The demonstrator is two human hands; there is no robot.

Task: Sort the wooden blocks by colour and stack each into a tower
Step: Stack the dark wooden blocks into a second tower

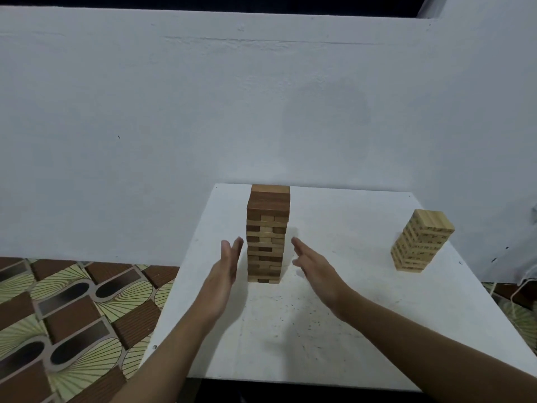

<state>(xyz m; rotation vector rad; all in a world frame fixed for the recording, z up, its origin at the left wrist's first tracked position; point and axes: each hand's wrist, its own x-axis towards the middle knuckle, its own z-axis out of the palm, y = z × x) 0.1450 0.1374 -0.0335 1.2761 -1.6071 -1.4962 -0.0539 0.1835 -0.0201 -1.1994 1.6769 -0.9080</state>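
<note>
A tall tower of mixed dark-brown and light wooden blocks (268, 234) stands upright near the back left of the white table (334, 330). Its top layers are dark brown; lower layers mix dark and pale blocks. My left hand (225, 271) is held flat, fingers straight, just left of the tower and apart from it. My right hand (315, 266) is flat with straight fingers just right of the tower, also apart from it. A shorter tower of pale printed blocks (421, 241) stands at the table's right edge.
A pale wall (261, 97) rises right behind the table. Patterned brown and green flooring (72, 315) lies to the left, below the table's left edge. A white cord (511, 295) hangs near the right edge.
</note>
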